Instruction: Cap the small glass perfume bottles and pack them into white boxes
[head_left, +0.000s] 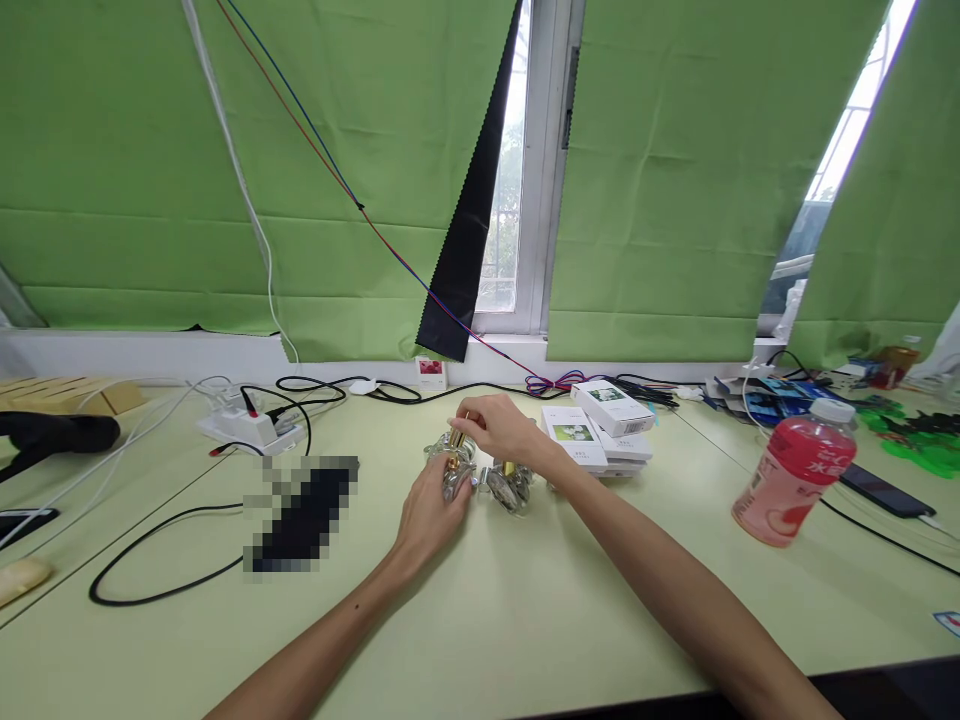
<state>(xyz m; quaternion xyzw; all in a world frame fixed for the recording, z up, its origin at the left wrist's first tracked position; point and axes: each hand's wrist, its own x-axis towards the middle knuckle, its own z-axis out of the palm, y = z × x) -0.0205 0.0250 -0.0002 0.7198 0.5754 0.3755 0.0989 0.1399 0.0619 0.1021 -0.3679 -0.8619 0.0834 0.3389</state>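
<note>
Near the middle of a pale green table (517,600), gripping a clear, glassy piece (459,482) in the left hand (431,505), with fingers wrapped along its left side and thumb on the right, hiding much of it from view. Pinching a gold-toned part (456,438) above it between the fingertips of the right hand (499,427), reaching across from the right; impossible to tell whether loose or joined to the glassy piece. Just beside, under the right wrist, a second glassy piece (511,495), also with some gold. Beyond the right wrist, a stack of white boxes (611,405) with flower pictures, topped by one set askew. Farther right, a pink drink bottle (795,470) with a white cap, and behind it a dark phone (885,490) lying flat. Well to the left, a blurred-out dark object (304,510), a looping black cable (161,520) and a white power strip (255,430) with plugs. At the back, green curtains (675,180) around a narrow strip of window (506,200), crossed on the left by red and blue wires (360,206).
</note>
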